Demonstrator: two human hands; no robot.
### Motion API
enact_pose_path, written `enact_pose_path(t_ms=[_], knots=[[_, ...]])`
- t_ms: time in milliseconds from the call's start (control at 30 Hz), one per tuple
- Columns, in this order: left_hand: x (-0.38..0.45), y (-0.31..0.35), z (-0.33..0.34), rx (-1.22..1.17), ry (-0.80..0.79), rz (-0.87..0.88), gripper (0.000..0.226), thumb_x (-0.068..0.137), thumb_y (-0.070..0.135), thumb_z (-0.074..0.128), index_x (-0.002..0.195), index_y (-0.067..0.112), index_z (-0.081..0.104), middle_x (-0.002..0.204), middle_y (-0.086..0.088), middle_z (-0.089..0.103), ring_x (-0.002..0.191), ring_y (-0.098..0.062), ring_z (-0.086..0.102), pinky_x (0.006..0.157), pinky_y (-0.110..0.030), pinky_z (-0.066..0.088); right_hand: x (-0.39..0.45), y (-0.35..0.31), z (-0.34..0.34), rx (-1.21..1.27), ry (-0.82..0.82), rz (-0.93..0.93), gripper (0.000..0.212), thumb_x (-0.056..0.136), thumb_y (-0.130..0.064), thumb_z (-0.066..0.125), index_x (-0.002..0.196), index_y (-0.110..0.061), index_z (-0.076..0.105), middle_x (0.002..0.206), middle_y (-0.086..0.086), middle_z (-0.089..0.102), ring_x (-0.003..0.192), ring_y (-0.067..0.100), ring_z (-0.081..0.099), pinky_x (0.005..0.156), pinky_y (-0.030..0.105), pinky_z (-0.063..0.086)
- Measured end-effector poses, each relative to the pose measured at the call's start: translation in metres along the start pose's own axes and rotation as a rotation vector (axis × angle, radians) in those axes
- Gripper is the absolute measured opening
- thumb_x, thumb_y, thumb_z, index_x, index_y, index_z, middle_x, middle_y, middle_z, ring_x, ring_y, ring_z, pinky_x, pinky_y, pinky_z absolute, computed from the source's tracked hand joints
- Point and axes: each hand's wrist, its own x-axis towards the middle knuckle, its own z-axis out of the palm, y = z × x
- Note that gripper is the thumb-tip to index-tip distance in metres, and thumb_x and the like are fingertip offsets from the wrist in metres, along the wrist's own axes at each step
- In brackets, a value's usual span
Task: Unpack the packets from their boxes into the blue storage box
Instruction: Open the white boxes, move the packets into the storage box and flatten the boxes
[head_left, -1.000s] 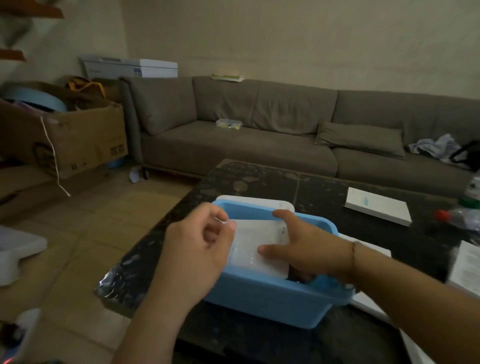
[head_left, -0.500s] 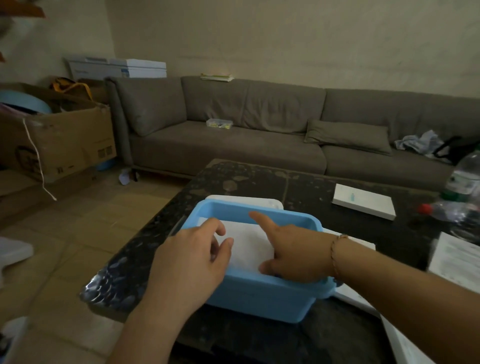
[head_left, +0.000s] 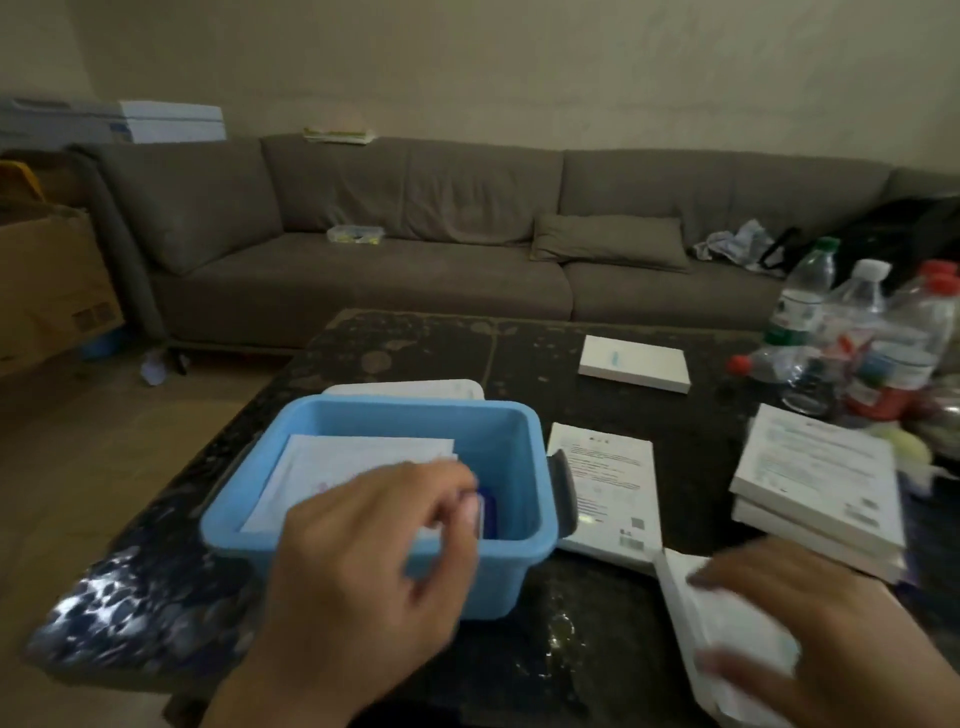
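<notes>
Resting right hand (head_left: 779, 618) on white box (head_left: 722, 649), left hand (head_left: 363, 551) loosely curled, empty

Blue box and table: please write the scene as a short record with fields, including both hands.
blue box: on the dark table, open, white packets inside
lid: white, behind the blue box
left hand: over the near rim of the blue box, fingers loosely curled, grip unclear
right hand: blurred, on a white box at the table's near right
other white boxes: one flat beside the blue box, a stack at right, one farther back
bottles: far right
</notes>
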Motion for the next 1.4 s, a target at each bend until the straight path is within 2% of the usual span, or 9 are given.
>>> enact_pose_path(t_ms=[100, 167, 233, 333, 500, 633, 833, 1167, 1400], knots=[[0.0, 0.031, 0.018, -0.112, -0.194, 0.193, 0.012, 0.088, 0.021, 0.064, 0.081, 0.017, 0.073, 0.074, 0.006, 0.069, 0.07, -0.002, 0.061, 0.073, -0.018, 0.049, -0.022, 0.016, 0.02, -0.065, -0.319, 0.073, 0.053, 0.083, -0.081, 0.023, 0.129, -0.069, 0.001, 0.144, -0.04, 0.017, 0.127, -0.015, 0.015, 0.113, 0.033, 0.027], [-0.002, 0.044, 0.036, -0.178, -0.316, 0.297, 0.005, 0.086, 0.022, 0.069, 0.083, 0.02, 0.073, 0.076, 0.007, 0.069, 0.072, -0.001, 0.061, 0.076, -0.017, 0.05, -0.034, 0.02, 0.026, -0.126, -0.406, 0.142, 0.06, 0.087, -0.077, 0.006, 0.144, -0.057, 0.005, 0.133, -0.037, 0.046, 0.118, -0.016, 0.042, 0.09, 0.026, 0.049], [-0.004, 0.051, 0.058, -0.246, -0.379, 0.339, 0.005, 0.088, 0.021, 0.068, 0.086, 0.02, 0.072, 0.079, 0.007, 0.068, 0.074, -0.001, 0.06, 0.074, -0.017, 0.05, -0.053, 0.02, 0.037, -0.13, -0.21, 0.095, 0.052, 0.097, -0.062, 0.006, 0.137, -0.052, 0.037, 0.116, -0.028, 0.065, 0.104, -0.008, 0.061, 0.109, 0.007, 0.0], [-0.004, 0.064, 0.084, -0.348, -0.34, 0.153, 0.013, 0.089, 0.023, 0.064, 0.103, 0.024, 0.064, 0.105, 0.011, 0.065, 0.097, 0.003, 0.059, 0.081, -0.019, 0.052, -0.06, 0.011, 0.021, 0.078, 0.233, 0.108, 0.037, 0.1, -0.056, 0.027, 0.125, -0.049, 0.054, 0.129, -0.022, 0.058, 0.117, -0.008, 0.052, 0.112, 0.008, 0.019], [0.012, 0.093, 0.108, -0.599, -0.152, -0.398, 0.052, 0.08, 0.046, 0.063, 0.126, 0.052, 0.039, 0.145, 0.029, 0.037, 0.135, 0.004, 0.037, 0.101, -0.02, 0.038, -0.051, 0.013, -0.011, 0.732, 0.932, 0.285, 0.028, 0.088, -0.048, 0.051, 0.11, -0.037, 0.065, 0.097, -0.019, 0.072, 0.085, -0.002, 0.068, 0.067, 0.011, 0.053], [0.016, 0.103, 0.128, -0.865, -0.165, -0.685, 0.039, 0.076, 0.038, 0.061, 0.112, 0.047, 0.049, 0.11, 0.041, 0.06, 0.104, 0.015, 0.059, 0.084, -0.009, 0.051, -0.037, 0.019, -0.012, 1.215, 0.806, 0.242, 0.021, 0.08, -0.048, 0.063, 0.098, -0.041, 0.07, 0.102, -0.003, 0.073, 0.085, 0.014, 0.071, 0.062, 0.019, 0.056], [0.008, 0.103, 0.146, -0.782, -0.106, -0.573, 0.051, 0.083, 0.023, 0.06, 0.105, 0.066, 0.043, 0.11, 0.029, 0.064, 0.098, 0.006, 0.065, 0.072, -0.008, 0.052, -0.027, 0.037, -0.009, 1.678, 0.662, 0.353, 0.077, 0.036, -0.057, 0.091, 0.104, -0.026, 0.071, 0.1, 0.014, 0.071, 0.082, 0.026, 0.07, 0.061, 0.036, 0.054], [0.015, 0.109, 0.15, -0.902, 0.073, -0.71, 0.012, 0.079, 0.051, 0.047, 0.086, 0.049, 0.057, 0.096, 0.015, 0.069, 0.088, -0.003, 0.067, 0.072, -0.012, 0.052, -0.025, 0.033, -0.012, 1.276, 0.763, 0.161, 0.038, 0.071, -0.059, 0.071, 0.089, -0.026, 0.068, 0.105, 0.004, 0.074, 0.096, 0.022, 0.071, 0.071, 0.028, 0.059], [0.015, 0.117, 0.149, -1.056, 0.153, -0.716, 0.02, 0.088, 0.018, 0.06, 0.105, 0.023, 0.05, 0.087, 0.006, 0.074, 0.079, -0.006, 0.071, 0.062, -0.013, 0.054, -0.027, 0.028, -0.012, 1.126, 0.794, 0.216, 0.033, 0.072, -0.061, 0.067, 0.086, -0.032, 0.071, 0.096, -0.007, 0.075, 0.087, 0.01, 0.072, 0.065, 0.02, 0.058]])
